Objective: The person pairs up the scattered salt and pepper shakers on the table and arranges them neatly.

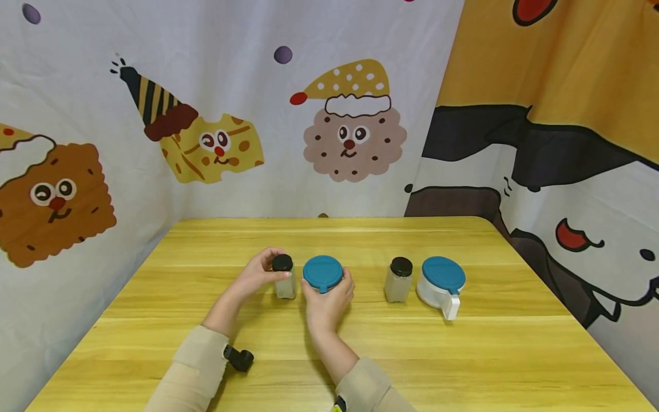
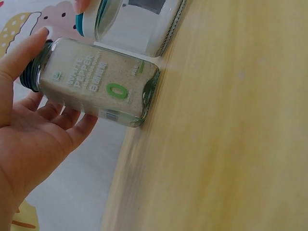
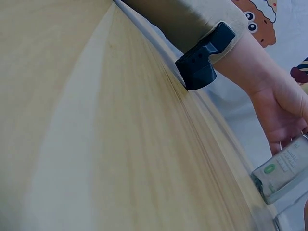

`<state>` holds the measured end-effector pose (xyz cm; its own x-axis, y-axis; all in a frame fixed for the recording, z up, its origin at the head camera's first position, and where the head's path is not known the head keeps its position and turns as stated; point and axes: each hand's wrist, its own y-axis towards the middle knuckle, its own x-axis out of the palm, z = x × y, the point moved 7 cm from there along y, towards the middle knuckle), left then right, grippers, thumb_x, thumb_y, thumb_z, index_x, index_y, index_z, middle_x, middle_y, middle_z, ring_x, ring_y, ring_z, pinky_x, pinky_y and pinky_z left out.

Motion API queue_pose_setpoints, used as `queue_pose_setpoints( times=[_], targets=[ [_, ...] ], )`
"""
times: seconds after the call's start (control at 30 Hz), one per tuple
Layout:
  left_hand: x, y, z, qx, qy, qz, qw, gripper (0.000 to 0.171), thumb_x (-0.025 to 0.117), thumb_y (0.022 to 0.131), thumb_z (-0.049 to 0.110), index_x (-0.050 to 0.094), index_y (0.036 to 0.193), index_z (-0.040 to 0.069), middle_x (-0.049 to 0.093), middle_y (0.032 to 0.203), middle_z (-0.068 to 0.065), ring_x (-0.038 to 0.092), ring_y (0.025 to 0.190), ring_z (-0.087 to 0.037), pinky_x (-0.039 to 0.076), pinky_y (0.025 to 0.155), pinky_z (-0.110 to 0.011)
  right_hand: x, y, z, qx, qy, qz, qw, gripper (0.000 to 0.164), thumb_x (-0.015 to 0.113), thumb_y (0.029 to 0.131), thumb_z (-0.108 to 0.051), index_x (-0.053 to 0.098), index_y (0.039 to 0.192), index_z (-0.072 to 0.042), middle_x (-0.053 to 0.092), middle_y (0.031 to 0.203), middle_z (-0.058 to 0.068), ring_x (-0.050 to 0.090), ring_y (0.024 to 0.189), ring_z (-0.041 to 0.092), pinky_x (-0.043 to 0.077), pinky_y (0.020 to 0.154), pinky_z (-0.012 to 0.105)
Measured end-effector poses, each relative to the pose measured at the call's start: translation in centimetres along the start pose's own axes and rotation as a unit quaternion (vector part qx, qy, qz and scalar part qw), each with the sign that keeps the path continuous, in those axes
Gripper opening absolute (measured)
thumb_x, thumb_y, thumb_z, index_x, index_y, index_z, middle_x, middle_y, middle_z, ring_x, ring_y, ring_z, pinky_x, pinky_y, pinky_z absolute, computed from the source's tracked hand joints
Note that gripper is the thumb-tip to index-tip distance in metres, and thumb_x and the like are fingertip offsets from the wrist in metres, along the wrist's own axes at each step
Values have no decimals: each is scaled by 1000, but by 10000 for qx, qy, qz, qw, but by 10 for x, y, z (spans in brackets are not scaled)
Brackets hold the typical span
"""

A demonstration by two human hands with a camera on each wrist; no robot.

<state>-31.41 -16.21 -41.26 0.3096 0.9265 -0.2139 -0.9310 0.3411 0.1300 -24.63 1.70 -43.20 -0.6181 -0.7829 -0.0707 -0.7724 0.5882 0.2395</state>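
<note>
My left hand holds a small square glass pepper jar with a black cap, thumb at the neck and fingers behind. The jar stands upright on the table; in the left wrist view its label reads white pepper. Just right of it is a blue-lidded clear jar, which my right hand grips around the sides. In the right wrist view, the pepper jar shows at the right edge, and the right hand is mostly out of frame.
To the right stand another black-capped glass jar with pale contents and a second blue-lidded container with a white handle. All stand on a wooden table. A printed curtain hangs behind the table.
</note>
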Motion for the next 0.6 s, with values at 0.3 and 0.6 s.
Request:
queue_pose_setpoints(
  times=[0.3,0.6],
  targets=[
    [-2,0,0,22,116,15,9999,54,71,87,6,44,133,-5,53,124,-21,54,101,-24,47,84,-29,0,-1,-3,-155,-231,-2,9996,96,92,62,-20,38,139,-3,40,136,18,36,124,37,27,98,59],
    [-2,-2,7,84,165,-55,9998,59,71,87,12,45,138,0,49,132,-20,52,112,-31,46,88,-35,-1,0,-9,-316,-316,-49,9990,95,91,64,-28,38,139,-4,41,136,17,38,123,36,28,97,59]
  ],
)
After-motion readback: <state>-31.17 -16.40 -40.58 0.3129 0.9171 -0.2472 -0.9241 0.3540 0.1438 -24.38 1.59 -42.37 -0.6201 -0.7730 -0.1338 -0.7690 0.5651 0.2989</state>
